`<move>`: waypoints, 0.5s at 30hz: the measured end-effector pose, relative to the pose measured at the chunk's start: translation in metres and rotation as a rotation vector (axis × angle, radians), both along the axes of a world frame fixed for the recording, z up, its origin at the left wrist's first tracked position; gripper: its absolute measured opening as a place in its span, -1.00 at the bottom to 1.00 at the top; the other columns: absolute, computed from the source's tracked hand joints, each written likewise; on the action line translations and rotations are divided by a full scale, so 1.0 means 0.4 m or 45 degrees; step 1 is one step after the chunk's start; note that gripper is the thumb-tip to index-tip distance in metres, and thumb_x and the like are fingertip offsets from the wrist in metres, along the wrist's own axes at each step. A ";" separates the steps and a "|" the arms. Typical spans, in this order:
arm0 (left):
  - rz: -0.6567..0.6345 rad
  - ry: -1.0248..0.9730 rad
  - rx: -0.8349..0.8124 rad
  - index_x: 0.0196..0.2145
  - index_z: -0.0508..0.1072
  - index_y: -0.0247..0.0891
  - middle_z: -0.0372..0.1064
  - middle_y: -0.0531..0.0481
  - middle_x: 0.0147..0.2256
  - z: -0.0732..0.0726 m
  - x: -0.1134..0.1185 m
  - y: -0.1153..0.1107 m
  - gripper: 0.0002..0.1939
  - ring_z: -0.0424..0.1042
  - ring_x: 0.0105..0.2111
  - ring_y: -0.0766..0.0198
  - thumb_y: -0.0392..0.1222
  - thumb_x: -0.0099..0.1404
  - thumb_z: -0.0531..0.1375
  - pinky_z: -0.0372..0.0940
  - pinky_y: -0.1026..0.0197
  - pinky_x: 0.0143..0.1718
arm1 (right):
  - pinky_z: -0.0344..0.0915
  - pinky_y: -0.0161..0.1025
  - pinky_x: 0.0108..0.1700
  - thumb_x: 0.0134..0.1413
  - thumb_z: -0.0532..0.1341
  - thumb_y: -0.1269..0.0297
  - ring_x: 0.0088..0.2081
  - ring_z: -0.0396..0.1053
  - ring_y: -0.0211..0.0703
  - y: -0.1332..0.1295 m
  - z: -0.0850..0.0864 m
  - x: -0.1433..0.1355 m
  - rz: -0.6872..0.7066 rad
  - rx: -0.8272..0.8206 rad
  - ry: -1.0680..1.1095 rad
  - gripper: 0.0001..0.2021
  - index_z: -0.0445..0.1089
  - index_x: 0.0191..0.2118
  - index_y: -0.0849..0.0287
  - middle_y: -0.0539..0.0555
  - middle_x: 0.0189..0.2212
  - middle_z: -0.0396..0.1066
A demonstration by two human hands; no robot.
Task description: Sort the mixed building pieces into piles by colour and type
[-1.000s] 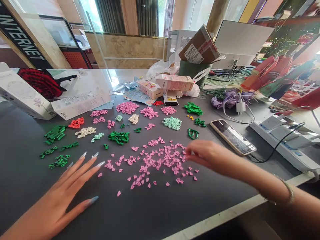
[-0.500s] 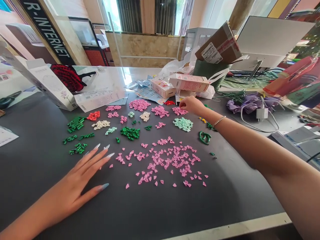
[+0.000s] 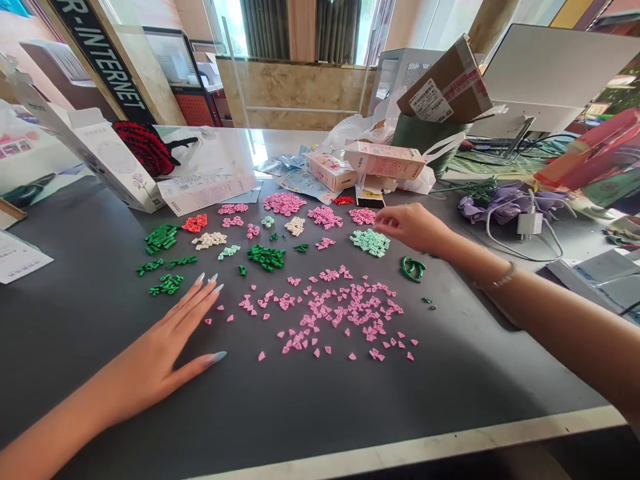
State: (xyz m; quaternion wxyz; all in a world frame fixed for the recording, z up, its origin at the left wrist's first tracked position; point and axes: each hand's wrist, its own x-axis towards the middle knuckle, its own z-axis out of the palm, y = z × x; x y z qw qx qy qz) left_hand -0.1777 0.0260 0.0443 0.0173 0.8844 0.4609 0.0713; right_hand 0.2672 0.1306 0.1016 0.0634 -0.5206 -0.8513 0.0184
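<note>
My left hand (image 3: pixel 160 343) lies flat on the dark table (image 3: pixel 280 420), its fingers stretched out and holding nothing. A few stray pink pieces lie by its fingertips. A wide scatter of small pink wedge-shaped pieces (image 3: pixel 345 310) covers the middle of the table. My right hand (image 3: pixel 407 227) hovers at the right of the mint-green pile (image 3: pixel 370 242) and the small pink pile (image 3: pixel 362 217). Its fingers are bent together, and whatever they may hold is hidden. Sorted heaps stand farther back, among them dark green pieces (image 3: pixel 267 257), cream pieces (image 3: pixel 210 240) and orange-red pieces (image 3: pixel 195 223).
Green curved pieces (image 3: pixel 413 269) lie below my right wrist. White-and-pink boxes (image 3: pixel 385 160), a plastic bag and a cardboard box (image 3: pixel 445 83) are at the back. Purple flowers (image 3: pixel 495 203) and a white charger (image 3: pixel 530 223) lie right. An upright white box (image 3: pixel 117 167) stands left.
My right hand has moved back from the small pink pile, rightward and nearer to me. My left hand stays flat on the table. The view has shifted slightly.
</note>
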 end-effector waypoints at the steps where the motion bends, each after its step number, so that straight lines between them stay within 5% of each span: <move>1: 0.021 -0.035 -0.024 0.34 -0.31 -0.03 -0.27 -0.01 0.35 0.002 -0.002 -0.001 -0.28 -0.11 0.30 -0.01 0.17 0.37 -0.07 0.15 -0.16 0.15 | 0.38 -0.11 -0.18 0.29 0.05 0.12 -0.27 0.44 -0.11 -0.041 -0.007 0.006 -0.037 0.016 0.005 -0.69 0.39 -0.06 0.19 0.15 -0.22 0.47; 3: 0.051 -0.094 -0.056 0.34 -0.29 0.00 -0.24 0.01 0.35 0.004 -0.006 -0.002 -0.32 -0.03 0.28 0.02 0.15 0.38 -0.10 0.17 -0.14 0.14 | 0.39 -0.10 -0.22 0.26 0.05 0.06 -0.30 0.47 -0.05 -0.132 -0.028 0.018 -0.141 0.068 0.065 -0.65 0.40 -0.07 0.20 0.16 -0.28 0.50; 7: 0.060 -0.065 -0.074 0.34 -0.31 0.00 -0.28 0.02 0.35 -0.001 -0.006 -0.003 -0.28 -0.02 0.27 -0.02 0.17 0.36 -0.07 0.18 -0.15 0.13 | 0.31 0.03 0.05 0.25 -0.02 -0.07 0.07 0.35 0.11 -0.313 -0.089 0.040 -0.086 0.279 0.153 -0.49 0.33 0.06 0.24 0.30 0.05 0.38; 12: 0.091 -0.147 -0.090 0.33 -0.27 0.04 -0.20 0.13 0.34 -0.012 -0.004 -0.023 -0.38 0.01 0.27 0.08 0.10 0.40 -0.15 0.17 -0.04 0.16 | 0.17 0.17 0.17 0.19 -0.11 -0.22 0.33 -0.11 0.18 -0.465 -0.155 0.047 0.032 0.243 0.064 -0.19 -0.33 0.39 0.14 0.28 0.31 -0.03; 15: 0.143 -0.068 -0.013 0.34 -0.32 0.01 -0.24 0.09 0.35 -0.018 0.003 -0.040 -0.35 0.02 0.26 0.03 0.14 0.39 -0.15 0.24 -0.06 0.12 | -0.02 0.34 0.19 0.03 -0.25 -0.40 0.35 -0.34 0.34 -0.498 -0.180 0.043 -0.028 0.319 -0.058 0.00 -0.45 0.39 0.26 0.37 0.34 -0.20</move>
